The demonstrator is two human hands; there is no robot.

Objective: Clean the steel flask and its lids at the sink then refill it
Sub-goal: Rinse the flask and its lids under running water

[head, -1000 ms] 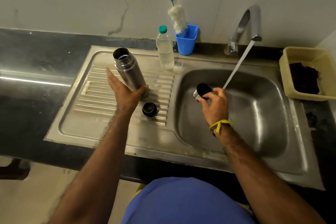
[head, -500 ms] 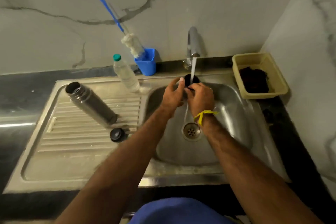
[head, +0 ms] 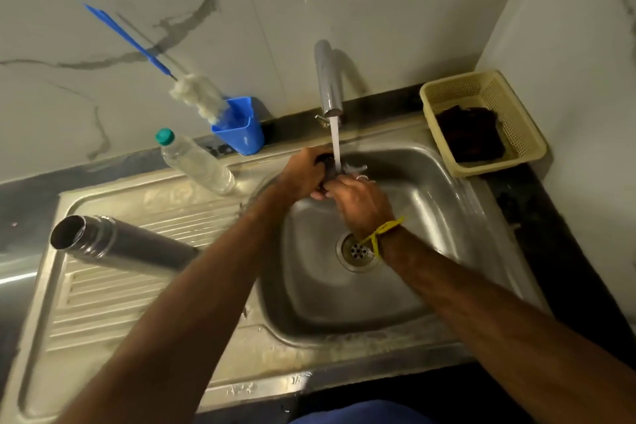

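Observation:
Both hands meet over the sink basin [head: 430, 203] under the running tap [head: 329, 79]. My left hand [head: 303, 174] and my right hand [head: 361, 198] together grip a dark flask lid [head: 327, 165], mostly hidden by fingers, with the water stream falling onto it. The open steel flask [head: 117, 246] stands on the ribbed drainboard [head: 103, 303] at the left, its mouth facing the camera. My left forearm hides the second black lid.
A clear plastic bottle [head: 196, 162] with a green cap stands behind the drainboard. A blue cup [head: 241, 131] holds a blue-handled bottle brush [head: 196, 96]. A yellow basket [head: 488, 120] with a dark cloth sits at the right corner. The drain [head: 356, 251] lies below my right wrist.
My left hand left the flask and joined my right hand on the lid under the tap. The view has shifted closer over the basin, and my forearm now covers the small black lid.

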